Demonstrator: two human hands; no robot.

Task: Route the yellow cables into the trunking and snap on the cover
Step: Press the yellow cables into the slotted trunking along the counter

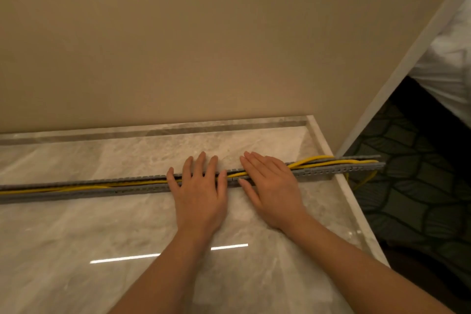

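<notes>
Both my hands, left (198, 194) and right (270, 186), lie flat and open across the grey trunking (102, 187) on the desk (127, 232), gripping nothing, pressing the yellow cables (321, 160) down so they seat before the cover goes on.

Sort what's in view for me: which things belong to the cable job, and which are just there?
Part of the job:
- long grey slotted plastic trunking, no cover on it
- thin yellow cables lying along the channel, one dropping off the right end
- left hand and right hand, flat on the trunking

Just there:
- glossy marble countertop
- beige wall
- dark patterned carpet
- white fabric
</notes>
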